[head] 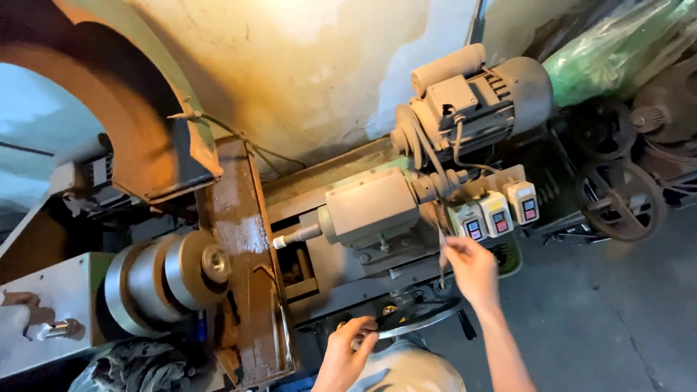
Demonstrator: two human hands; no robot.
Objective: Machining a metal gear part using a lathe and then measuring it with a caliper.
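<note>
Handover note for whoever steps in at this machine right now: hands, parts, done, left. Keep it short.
Left hand: fingers closed on the rim of the dark handwheel at the front of the machine.
Right hand: raised just below the three switch boxes, pinching a thin rod-like tool that hangs down; what kind of tool is unclear.
Parts: grey spindle housing with its shaft pointing left toward the stepped pulley; motor above, belted to the spindle.
Done: nothing can be judged finished from this view.
Left: no workpiece visible on the spindle; whether the switches are on or off cannot be told.
</note>
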